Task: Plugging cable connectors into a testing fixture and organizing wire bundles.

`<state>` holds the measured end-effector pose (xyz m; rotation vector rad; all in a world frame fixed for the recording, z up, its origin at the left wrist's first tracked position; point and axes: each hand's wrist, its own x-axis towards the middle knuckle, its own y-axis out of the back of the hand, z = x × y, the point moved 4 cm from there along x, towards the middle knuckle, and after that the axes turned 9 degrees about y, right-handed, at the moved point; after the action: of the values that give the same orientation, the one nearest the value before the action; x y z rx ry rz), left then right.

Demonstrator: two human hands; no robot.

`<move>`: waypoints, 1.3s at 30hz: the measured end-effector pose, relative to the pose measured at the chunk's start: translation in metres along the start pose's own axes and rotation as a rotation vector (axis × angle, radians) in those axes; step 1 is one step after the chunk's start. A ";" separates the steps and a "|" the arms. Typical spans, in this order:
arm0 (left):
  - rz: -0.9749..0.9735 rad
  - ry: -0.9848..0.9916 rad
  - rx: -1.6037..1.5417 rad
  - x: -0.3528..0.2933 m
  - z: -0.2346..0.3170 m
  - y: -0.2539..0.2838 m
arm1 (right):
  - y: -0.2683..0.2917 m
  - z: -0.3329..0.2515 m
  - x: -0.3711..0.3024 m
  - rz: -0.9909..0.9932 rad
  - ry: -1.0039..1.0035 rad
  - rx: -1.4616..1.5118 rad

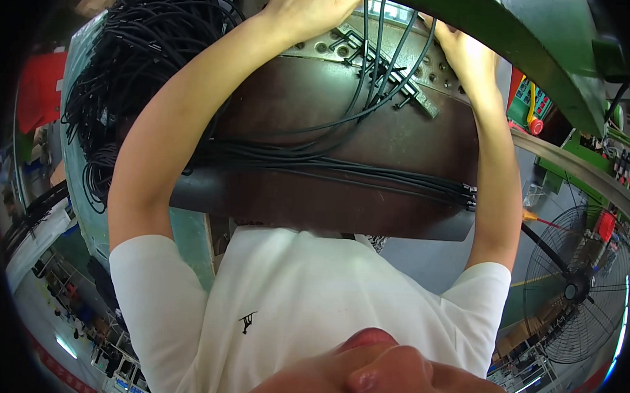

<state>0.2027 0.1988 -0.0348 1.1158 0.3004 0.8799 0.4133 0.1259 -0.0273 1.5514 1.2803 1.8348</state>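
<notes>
My left hand (pixel 315 8) reaches the top edge of the picture, where its fingers are cut off. My right hand (pixel 464 54) is on the other side of several black cables (pixel 381 52), its fingers mostly hidden by a green machine frame. The cables run down between my two hands and curve left over a dark brown board (pixel 284 97). Beneath them, a metal bar with black clips (pixel 391 72) lies slanted on a metal plate with round holes (pixel 320 48). What either hand holds, if anything, is out of sight.
A bundle of black cables (pixel 372 174) lies across the board's near part. To the left is a large heap of black cables (pixel 149 49). The green machine frame (pixel 539 45) arches overhead at right. A red push button (pixel 536 127) and a caged fan (pixel 571 288) are further right.
</notes>
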 end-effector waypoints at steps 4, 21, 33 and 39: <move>-0.054 0.037 0.177 0.000 -0.006 -0.006 | -0.017 0.024 -0.010 0.061 0.108 0.047; -1.045 0.572 -0.200 -0.330 0.067 0.029 | 0.148 -0.072 -0.318 0.207 -1.056 0.012; -0.280 0.668 0.052 -0.374 -0.003 -0.036 | 0.063 -0.132 -0.381 -0.117 -0.862 0.281; -0.272 0.528 0.069 -0.357 0.005 -0.028 | 0.065 -0.132 -0.363 -0.148 -0.850 0.220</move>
<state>-0.0092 -0.0736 -0.1304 0.8632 0.9029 0.9124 0.4124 -0.2418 -0.1641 1.9630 1.1311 0.7769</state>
